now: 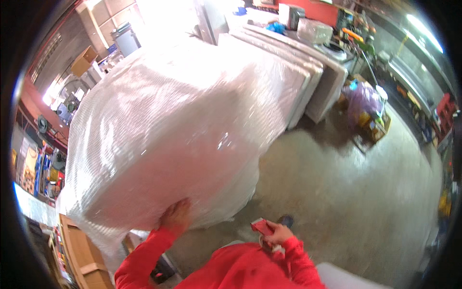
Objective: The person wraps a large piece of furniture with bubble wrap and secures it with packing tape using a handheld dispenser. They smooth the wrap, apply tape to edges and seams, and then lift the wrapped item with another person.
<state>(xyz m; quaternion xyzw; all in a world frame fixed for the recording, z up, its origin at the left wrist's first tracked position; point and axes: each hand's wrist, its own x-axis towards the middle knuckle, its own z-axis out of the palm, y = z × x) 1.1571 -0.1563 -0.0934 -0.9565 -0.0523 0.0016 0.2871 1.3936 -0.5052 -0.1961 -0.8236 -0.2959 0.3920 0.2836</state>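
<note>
- Wrap (115, 120), clear and rippled, spreads ahead of my left hand (175, 216) over a bulky piece (159, 180); its loose lower edge hangs beside that grip, probably because nothing has fastened it there.
- My left hand rests against the near face of the wrapped piece, perhaps to steady it or keep the sheet lying close; its fingers are too blurred for me to tell whether they lie spread or pinch a fold.
- My right hand (279, 233) is closed round a small red object (261, 227), fingers wrapped over one end, and is held well apart from the wrap, seemingly to keep the object handy while the other hand does the pressing. I can't make out exactly what it is.
- Far beyond my right grip, pale panels (329, 86) stand on edge side by side, likely to save floor space.
- Right of those panels, a purple bag (363, 103) sits low, away from both hands.
- Left of my left hand, brown cardboard (86, 255) stands near the sheet's hanging edge.
</note>
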